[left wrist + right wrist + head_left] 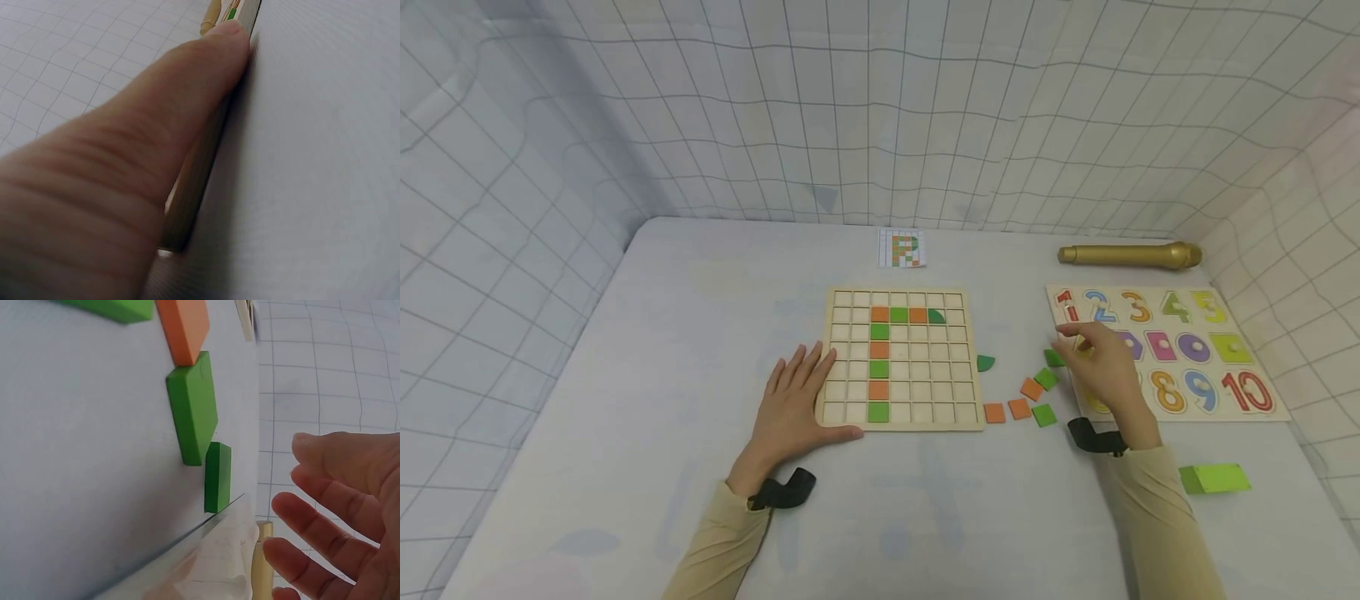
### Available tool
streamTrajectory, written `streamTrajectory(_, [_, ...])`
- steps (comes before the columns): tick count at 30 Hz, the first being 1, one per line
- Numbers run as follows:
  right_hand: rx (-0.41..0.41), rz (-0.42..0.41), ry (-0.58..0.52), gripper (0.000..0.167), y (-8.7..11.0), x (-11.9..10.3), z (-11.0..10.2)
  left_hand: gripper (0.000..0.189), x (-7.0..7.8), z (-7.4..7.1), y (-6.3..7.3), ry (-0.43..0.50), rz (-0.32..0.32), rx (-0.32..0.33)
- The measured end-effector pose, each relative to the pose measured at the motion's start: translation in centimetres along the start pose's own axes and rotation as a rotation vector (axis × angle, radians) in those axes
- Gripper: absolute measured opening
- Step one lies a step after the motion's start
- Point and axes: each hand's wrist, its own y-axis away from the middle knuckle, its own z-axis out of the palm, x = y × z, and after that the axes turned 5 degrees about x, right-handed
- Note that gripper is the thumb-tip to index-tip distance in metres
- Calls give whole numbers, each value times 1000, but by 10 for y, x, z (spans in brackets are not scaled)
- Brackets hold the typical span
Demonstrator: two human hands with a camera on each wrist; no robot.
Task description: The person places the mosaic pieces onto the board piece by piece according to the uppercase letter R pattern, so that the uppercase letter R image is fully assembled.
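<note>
My left hand (790,417) lies at the left front corner of a wooden grid board (901,428), fingers straight along its left side. Its thumb (187,75) rests along the board's front edge. Orange and green square tiles (878,369) form a column in the grid, with a top row ending in a green quarter-circle tile (936,317). My right hand (1105,367) hovers over the left side of a number puzzle, fingers loosely bent and holding nothing. In the right wrist view, a darker green tile (218,478) and a lighter green tile (192,412) lie beside the hand.
Loose orange tiles (995,413), green tiles (1044,415) and another quarter-circle tile (986,363) lie right of the grid board. The number puzzle (1213,416) is farther right, a gold microphone (1127,256) behind it, a green block (1216,478) in front. A pattern card (902,248) lies behind the grid.
</note>
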Motion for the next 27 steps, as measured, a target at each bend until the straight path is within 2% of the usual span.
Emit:
streamTrajectory(4, [-46,-1,17,27,2,2,1,115,-1,1,0,0,-5,-6])
streamTrajectory(11, [-91,-50,39,24,4,6,4,115,-1,1,0,-2,8,5])
streamTrajectory(18, [-180,-95,83,25,2,5,0,115,-1,0,0,0,12,10])
streamTrajectory(27, [-304,-40,127,22,-6,0,-6,114,0,0,1,7,14,15])
